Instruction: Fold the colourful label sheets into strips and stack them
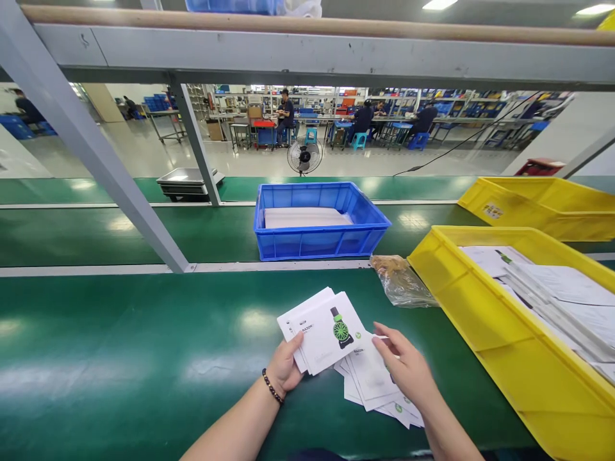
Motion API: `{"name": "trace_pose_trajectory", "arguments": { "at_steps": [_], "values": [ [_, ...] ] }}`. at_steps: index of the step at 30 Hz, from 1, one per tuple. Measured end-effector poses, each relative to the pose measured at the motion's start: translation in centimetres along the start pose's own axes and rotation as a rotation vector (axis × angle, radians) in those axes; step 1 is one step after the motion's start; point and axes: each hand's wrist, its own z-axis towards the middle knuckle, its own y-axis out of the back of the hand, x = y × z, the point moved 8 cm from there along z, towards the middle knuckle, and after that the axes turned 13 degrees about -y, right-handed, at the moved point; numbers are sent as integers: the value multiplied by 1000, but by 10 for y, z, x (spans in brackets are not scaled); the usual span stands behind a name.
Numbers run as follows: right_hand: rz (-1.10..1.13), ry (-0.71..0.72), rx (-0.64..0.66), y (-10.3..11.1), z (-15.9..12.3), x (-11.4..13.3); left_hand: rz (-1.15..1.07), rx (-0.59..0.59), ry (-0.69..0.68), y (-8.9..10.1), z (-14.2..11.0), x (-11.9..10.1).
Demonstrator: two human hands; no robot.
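Observation:
My left hand (287, 366) grips a small fanned stack of white printed booklets (324, 339), thumb on top. The uppermost cover carries a green and black device picture and the word RAZOR. My right hand (406, 363) is curled at the right edge of another white booklet (372, 374), its thumb and fingers closing on the corner. Beneath and around that one, more booklets (396, 410) lie loosely overlapped on the green work surface (144, 358), partly covered by my right hand and wrist.
A blue bin (321, 243) with pale flat sheets stands ahead. Right of me are a yellow bin (500, 358) of printed papers and another yellow bin (542, 218) behind it. A clear plastic bag (406, 285) lies between. A slanted grey post (110, 153) rises at left; people sit farther back.

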Motion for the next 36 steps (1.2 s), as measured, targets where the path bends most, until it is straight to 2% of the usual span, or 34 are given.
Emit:
{"name": "trace_pose_trajectory", "arguments": {
  "at_steps": [2,4,9,13,15,17,19,21,23,24,27,28,30,32,36],
  "values": [
    [-13,4,39,-16,-1,11,30,-5,-16,-3,0,-1],
    [-26,-7,38,-23,0,14,43,-4,-34,-6,0,-2],
    [39,-60,57,-19,2,-2,37,4,-71,-11,1,-6],
    [240,-194,87,-4,4,-42,14,-4,-45,-11,0,-8],
    [270,-263,97,8,6,-66,-34,-10,-22,-11,0,-10],
    [169,-310,57,25,9,-86,-85,-10,0,-10,1,-11],
    [5,-312,-67,46,11,-94,-107,-9,13,-10,2,-11],
    [-82,-268,-188,58,8,-86,-100,-13,8,-8,2,-9],
    [-11,-233,-178,50,4,-71,-68,-11,1,-7,2,-5],
    [73,-227,-112,39,2,-62,-43,-2,5,-8,1,-3],
    [340,-238,195,-8,-3,-34,40,47,24,-13,-2,3],
    [385,-239,260,-19,-5,-27,61,65,26,-15,-4,3],
    [419,-244,308,-27,-5,-20,81,92,17,-20,-5,1],
    [430,-259,282,-20,-3,-24,50,113,1,-25,-5,-5],
    [370,-340,168,20,5,-58,-80,191,1,-41,-3,-18]
  ]
}}
